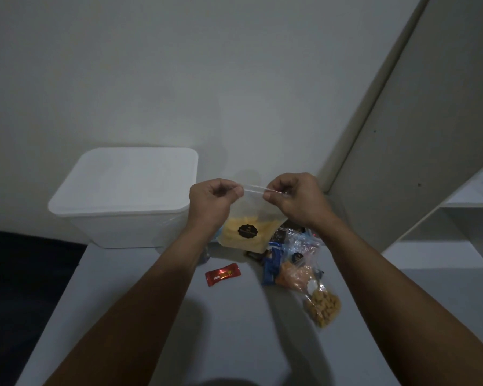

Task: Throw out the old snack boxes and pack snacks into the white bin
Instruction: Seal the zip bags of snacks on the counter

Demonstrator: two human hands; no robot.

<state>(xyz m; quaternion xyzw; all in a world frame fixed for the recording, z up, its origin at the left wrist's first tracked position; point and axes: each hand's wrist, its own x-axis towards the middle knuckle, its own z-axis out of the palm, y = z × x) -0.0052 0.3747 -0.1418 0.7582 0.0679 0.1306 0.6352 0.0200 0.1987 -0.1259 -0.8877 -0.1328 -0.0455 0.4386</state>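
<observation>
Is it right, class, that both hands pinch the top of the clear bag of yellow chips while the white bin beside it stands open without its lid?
Not quite. The head view shows the white bin with its lid on, closed. The rest holds: the left hand and right hand pinch the top of the bag of yellow chips.

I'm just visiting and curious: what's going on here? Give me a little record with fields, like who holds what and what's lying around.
left hand: pinches one end of the top strip of the clear bag of yellow chips
right hand: pinches the other end of that strip
bag: held up above the table
white bin: lid on, at the table's far left
loose on table: red wrapper, blue packet, orange snack bag, nut bag
</observation>
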